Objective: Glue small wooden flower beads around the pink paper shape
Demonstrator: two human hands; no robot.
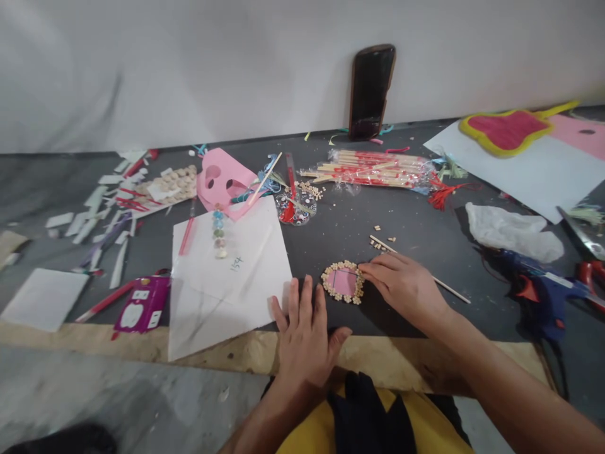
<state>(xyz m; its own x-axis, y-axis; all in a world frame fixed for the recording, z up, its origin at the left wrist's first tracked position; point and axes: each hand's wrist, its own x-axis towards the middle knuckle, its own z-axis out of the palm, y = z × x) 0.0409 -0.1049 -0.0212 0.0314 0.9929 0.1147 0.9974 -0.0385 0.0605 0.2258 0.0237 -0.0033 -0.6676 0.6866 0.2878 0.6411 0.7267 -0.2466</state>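
Note:
A small pink piece [343, 282] edged with tiny pale wooden bits lies flat on the dark tabletop. My right hand [401, 284] is at its right edge, fingertips pinched together; whatever is between them is too small to make out. Spread flat, my left hand [305, 331] rests just left of and below the pink piece, its fingers partly over the edge of a white sheet [227, 271]. A thin wooden stick [451, 290] passes beneath or behind my right hand. Loose pale bits [378, 243] are scattered beyond that hand.
A blue glue gun [543, 290] and red-handled scissors [588, 252] lie at the right, near a crumpled plastic bag [513, 232]. Wrapped sticks [378, 169] lie at the back, before a phone [372, 91] propped on the wall. Paper scraps [94, 208] clutter the left.

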